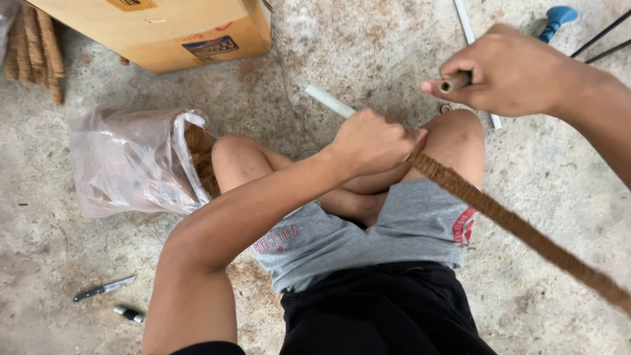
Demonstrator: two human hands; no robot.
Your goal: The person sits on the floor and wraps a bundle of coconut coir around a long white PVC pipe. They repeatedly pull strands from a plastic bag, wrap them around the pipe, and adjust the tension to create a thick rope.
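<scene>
— Two tools on the concrete floor (545, 197) at the far left, yes?
— Yes, a knife (104, 288) and just below it a small dark cylinder (129, 314). Above them lies a clear plastic bag (131, 161) with brown fibre in its mouth, and a cardboard box (164, 29) behind.
— And the hands?
— The left hand (371, 141) is closed tight around a white pipe (328, 100), right where the brown fibre wrapping (519, 227) begins, above the knees. That wrapped length runs down to the lower right.
— The other?
— The right hand (509, 69) is closed in a fist on a thin brown stick (455, 82), held above the pipe, apart from it.
</scene>
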